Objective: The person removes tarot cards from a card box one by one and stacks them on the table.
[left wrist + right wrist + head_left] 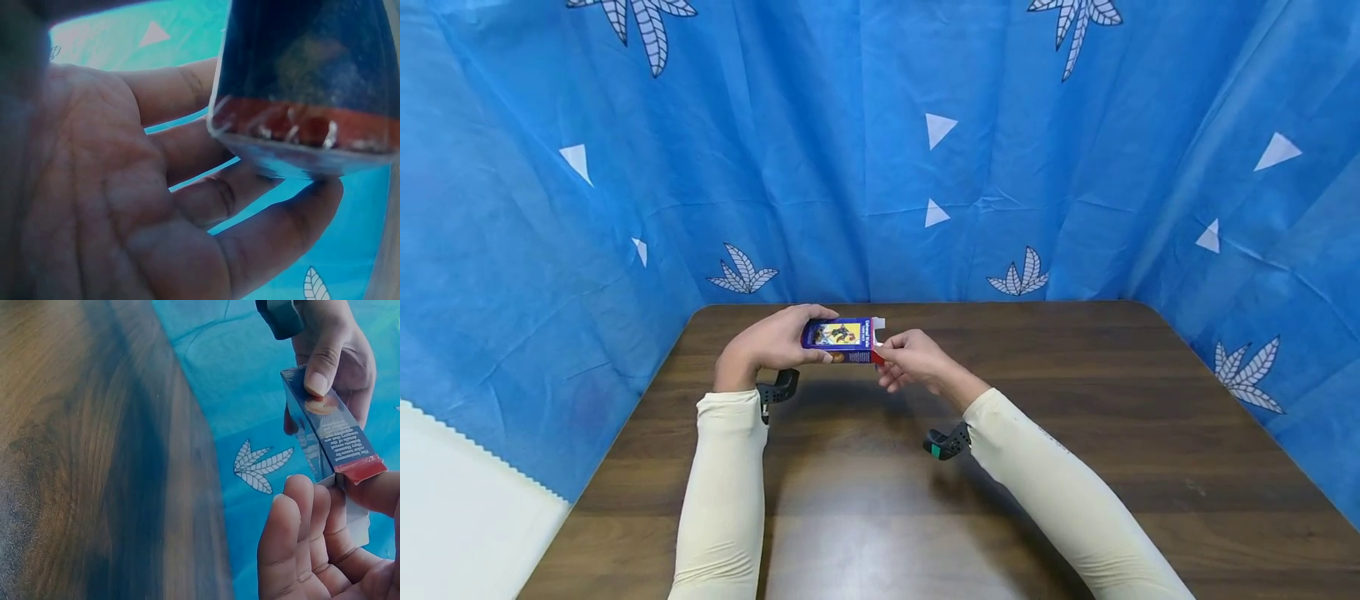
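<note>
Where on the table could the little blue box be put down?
Nearly anywhere: the brown table is bare right of the right hand, left of the left hand and near the front edge. Only under the box and forearms is it crowded.

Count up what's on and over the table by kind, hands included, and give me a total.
Hands: 2, the left hand and the right hand, both holding the box.
Small boxes: 1, the blue box, held above the table with its end flap open.
Wrist cameras: 2, the left one and the right one.
Total: 5.
</note>
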The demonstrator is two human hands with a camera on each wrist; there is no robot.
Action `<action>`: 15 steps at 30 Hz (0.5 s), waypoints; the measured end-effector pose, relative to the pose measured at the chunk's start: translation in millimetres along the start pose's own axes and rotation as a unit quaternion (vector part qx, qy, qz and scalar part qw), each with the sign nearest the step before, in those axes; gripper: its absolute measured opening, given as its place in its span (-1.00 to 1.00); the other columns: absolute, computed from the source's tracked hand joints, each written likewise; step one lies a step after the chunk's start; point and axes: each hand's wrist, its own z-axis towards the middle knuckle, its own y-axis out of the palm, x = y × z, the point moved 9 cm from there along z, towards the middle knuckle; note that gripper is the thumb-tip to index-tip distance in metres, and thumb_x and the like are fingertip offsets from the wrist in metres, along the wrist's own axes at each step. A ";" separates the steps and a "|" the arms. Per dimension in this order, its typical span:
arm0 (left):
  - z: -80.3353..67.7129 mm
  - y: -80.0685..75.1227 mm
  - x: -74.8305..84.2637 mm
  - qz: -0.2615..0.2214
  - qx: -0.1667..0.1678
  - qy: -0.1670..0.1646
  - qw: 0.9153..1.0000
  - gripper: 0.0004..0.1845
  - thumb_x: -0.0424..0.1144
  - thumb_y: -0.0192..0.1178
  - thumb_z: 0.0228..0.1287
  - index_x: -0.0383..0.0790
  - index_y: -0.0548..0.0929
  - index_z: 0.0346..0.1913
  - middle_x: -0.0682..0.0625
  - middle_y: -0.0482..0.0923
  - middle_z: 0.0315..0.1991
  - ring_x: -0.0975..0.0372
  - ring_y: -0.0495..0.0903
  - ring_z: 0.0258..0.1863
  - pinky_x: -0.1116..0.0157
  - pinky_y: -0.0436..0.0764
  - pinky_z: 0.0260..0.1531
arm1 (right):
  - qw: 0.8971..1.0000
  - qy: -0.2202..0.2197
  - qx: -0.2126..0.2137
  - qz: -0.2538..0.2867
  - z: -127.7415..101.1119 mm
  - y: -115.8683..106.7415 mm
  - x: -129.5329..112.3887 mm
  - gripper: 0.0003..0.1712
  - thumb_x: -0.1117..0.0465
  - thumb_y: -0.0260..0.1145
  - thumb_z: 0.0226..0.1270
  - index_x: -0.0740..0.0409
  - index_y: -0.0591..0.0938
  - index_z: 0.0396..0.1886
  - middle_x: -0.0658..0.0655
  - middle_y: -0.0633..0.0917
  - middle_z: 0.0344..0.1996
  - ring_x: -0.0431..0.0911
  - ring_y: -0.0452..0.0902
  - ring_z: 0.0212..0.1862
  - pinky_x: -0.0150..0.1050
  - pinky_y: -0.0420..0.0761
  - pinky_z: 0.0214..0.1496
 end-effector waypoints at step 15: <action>-4.8 -7.0 -13.1 0.001 0.008 -0.020 1.000 -0.25 -0.08 0.40 0.17 -0.20 0.38 0.39 -0.19 0.43 0.26 -0.04 0.43 0.17 -0.02 0.52 0.19 | 0.998 0.009 0.058 0.021 -6.8 -22.8 0.2 -0.68 0.13 0.21 0.44 0.34 0.59 -0.06 0.12 0.62 -0.43 -0.18 0.57 -0.56 -0.36 0.59 -0.56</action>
